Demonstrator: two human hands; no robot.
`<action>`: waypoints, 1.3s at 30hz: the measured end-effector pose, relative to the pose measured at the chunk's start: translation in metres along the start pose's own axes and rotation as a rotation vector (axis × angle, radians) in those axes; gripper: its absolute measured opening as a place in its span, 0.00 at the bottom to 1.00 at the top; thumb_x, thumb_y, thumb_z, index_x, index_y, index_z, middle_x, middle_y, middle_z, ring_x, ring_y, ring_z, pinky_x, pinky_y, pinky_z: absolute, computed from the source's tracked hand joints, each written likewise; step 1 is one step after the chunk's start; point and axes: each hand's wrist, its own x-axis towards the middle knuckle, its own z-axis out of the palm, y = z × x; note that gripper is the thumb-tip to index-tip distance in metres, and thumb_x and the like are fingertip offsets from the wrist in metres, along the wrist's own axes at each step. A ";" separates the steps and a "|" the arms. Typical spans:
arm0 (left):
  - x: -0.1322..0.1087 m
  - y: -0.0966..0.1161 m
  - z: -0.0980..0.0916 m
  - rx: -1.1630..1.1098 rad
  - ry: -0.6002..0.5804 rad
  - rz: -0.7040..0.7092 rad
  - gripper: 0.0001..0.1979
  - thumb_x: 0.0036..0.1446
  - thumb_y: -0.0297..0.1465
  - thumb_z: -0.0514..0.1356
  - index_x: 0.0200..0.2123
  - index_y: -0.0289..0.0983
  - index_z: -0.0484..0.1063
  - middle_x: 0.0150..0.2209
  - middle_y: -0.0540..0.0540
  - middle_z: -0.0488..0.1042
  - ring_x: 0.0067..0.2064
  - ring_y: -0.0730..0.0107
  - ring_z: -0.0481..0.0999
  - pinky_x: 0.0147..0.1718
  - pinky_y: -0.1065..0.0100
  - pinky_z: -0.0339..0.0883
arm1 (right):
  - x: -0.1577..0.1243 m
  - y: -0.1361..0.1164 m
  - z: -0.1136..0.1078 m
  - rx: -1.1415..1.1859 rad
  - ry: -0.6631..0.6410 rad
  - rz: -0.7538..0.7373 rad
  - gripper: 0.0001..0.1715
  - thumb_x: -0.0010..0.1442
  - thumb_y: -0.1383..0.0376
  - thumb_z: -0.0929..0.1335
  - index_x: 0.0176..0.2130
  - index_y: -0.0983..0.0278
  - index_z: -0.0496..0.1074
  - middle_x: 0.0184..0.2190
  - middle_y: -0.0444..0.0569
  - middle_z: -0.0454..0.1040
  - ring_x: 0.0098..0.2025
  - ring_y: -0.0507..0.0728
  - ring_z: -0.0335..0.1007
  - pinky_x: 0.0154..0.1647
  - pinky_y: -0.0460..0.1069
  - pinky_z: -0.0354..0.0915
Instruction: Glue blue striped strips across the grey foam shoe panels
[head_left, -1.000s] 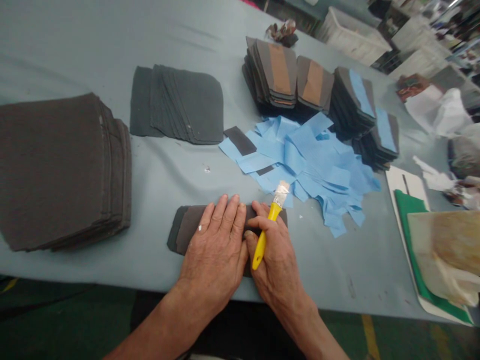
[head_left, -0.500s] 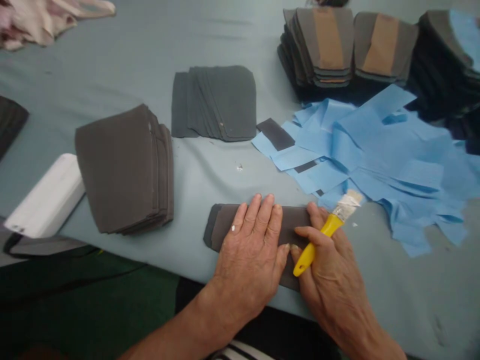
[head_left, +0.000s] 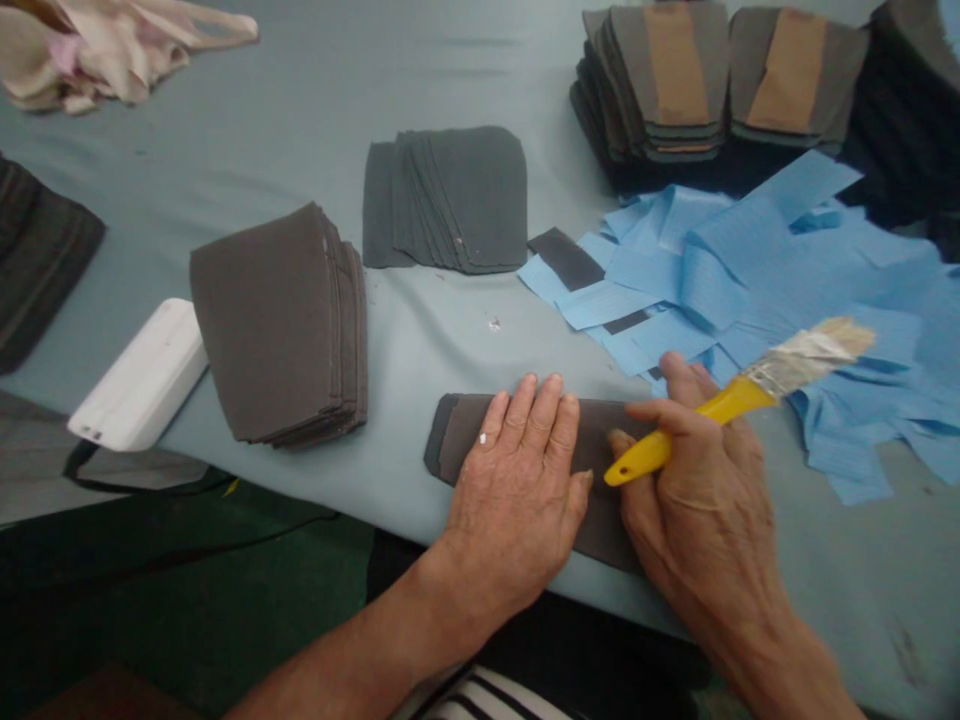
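Left hand (head_left: 517,500) lies flat on a layered stack of dark grey fabric pieces (head_left: 480,425), fingers close together, pressing, not gripping. Right hand (head_left: 697,490) has its fingers clamped round a yellow-handled flat paintbrush (head_left: 720,403), bristles pointing away over loose light-blue paper strips (head_left: 750,250). Fabric stack sits at the near edge of a grey-blue cloth-covered table (head_left: 427,340), partly under both hands. Further off: a thick charcoal fabric stack (head_left: 270,320), a fanned grey fabric stack (head_left: 450,195), a white plastic block (head_left: 139,375), dark stacks with tan strips (head_left: 675,70).
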 end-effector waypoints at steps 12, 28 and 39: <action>0.002 0.000 0.002 -0.030 0.038 -0.015 0.31 0.75 0.40 0.53 0.73 0.27 0.62 0.75 0.34 0.61 0.76 0.45 0.61 0.74 0.47 0.59 | 0.016 0.017 0.007 -0.120 0.028 -0.002 0.10 0.73 0.62 0.68 0.52 0.60 0.67 0.70 0.67 0.67 0.74 0.74 0.61 0.70 0.73 0.60; 0.002 -0.001 0.007 0.027 0.025 0.027 0.30 0.76 0.35 0.48 0.74 0.25 0.60 0.76 0.31 0.60 0.77 0.41 0.59 0.73 0.43 0.59 | 0.012 -0.049 0.007 0.570 0.126 0.272 0.05 0.78 0.61 0.64 0.52 0.57 0.62 0.68 0.60 0.72 0.71 0.59 0.68 0.69 0.62 0.69; 0.000 0.000 0.006 0.064 0.023 0.006 0.30 0.77 0.37 0.47 0.74 0.27 0.60 0.76 0.35 0.61 0.77 0.46 0.60 0.73 0.47 0.59 | 0.001 -0.020 0.025 0.343 0.017 0.238 0.17 0.74 0.56 0.66 0.58 0.59 0.65 0.72 0.65 0.65 0.71 0.69 0.68 0.66 0.70 0.69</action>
